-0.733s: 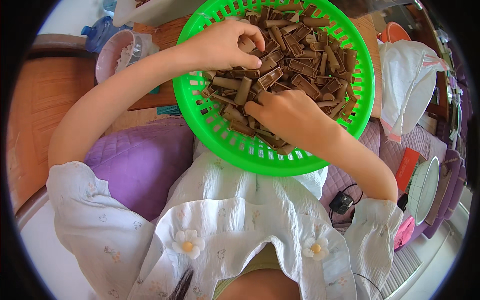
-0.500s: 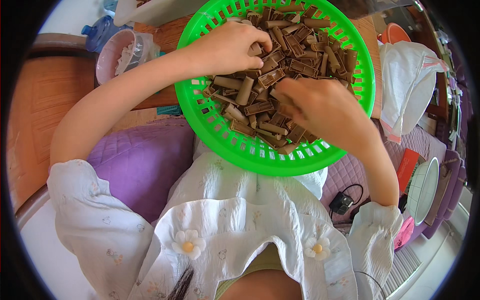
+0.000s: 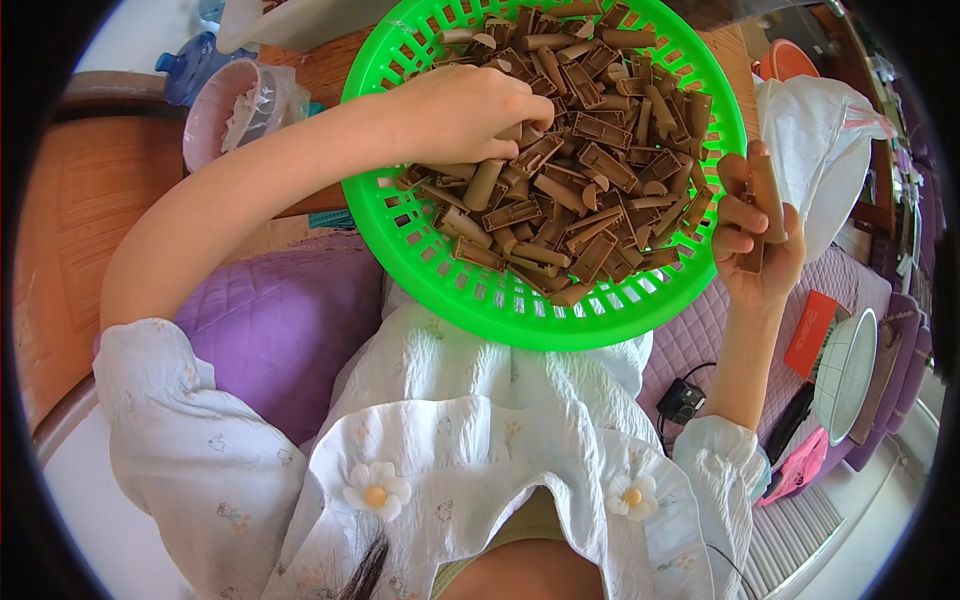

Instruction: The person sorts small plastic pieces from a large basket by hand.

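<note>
A bright green slotted plastic basket (image 3: 470,315) holds a heap of brown half-round plastic pieces (image 3: 600,170), some showing their hollow, ribbed inner side. My left hand (image 3: 480,112) rests on the heap at the basket's left, its fingers curled and closed around a brown piece partly hidden by them. Just past the basket's right rim, my right hand (image 3: 760,235) is raised with bent fingers. In it are brown plastic pieces (image 3: 767,195), one long and upright against the fingers, another lower near the palm.
A pink lined bin (image 3: 210,125) and a blue water bottle (image 3: 190,68) stand at the left. To the right lie a white sack (image 3: 815,150), a red box (image 3: 811,335), a white-rimmed bowl (image 3: 845,375) and a black adapter (image 3: 682,400). A purple cushion (image 3: 270,320) sits beside my lap.
My right hand has come out of the heap and moved right past the rim, with brown pieces in it. The left hand has shifted only slightly and stays on the heap.
</note>
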Demonstrator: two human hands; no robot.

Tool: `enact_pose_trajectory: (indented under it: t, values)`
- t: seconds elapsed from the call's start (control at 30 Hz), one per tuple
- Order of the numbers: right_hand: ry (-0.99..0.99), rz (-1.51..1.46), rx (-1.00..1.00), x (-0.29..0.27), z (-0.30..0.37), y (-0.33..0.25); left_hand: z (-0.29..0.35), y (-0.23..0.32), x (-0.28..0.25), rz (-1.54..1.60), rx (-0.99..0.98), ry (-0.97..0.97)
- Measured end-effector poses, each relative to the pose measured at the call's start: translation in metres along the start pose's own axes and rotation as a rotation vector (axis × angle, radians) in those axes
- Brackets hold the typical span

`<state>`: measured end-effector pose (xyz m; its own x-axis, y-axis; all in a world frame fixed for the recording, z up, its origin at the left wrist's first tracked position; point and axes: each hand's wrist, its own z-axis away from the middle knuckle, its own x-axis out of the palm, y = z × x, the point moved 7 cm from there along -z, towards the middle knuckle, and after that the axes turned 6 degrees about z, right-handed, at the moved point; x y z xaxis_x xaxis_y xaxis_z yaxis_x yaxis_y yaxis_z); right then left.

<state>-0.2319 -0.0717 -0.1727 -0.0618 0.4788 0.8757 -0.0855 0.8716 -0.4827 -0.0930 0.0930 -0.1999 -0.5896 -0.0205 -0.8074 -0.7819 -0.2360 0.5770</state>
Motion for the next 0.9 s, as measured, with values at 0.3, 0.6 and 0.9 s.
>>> enact_pose_trajectory:
  t: [0.3, 0.6, 0.9]
  values:
    - [0.143, 0.365, -0.013, -0.008, -0.008, -0.007, -0.004, 0.013, -0.001, 0.076, -0.007, -0.047]
    - [-0.096, 2.342, 0.039, 0.052, -0.03, 0.048, 0.005, -0.001, -0.006, 0.21, -0.019, 0.138]
    - [-0.067, 2.418, 0.105, 0.046, -0.033, 0.03, 0.01, 0.01, -0.027, 0.49, -0.134, 0.133]
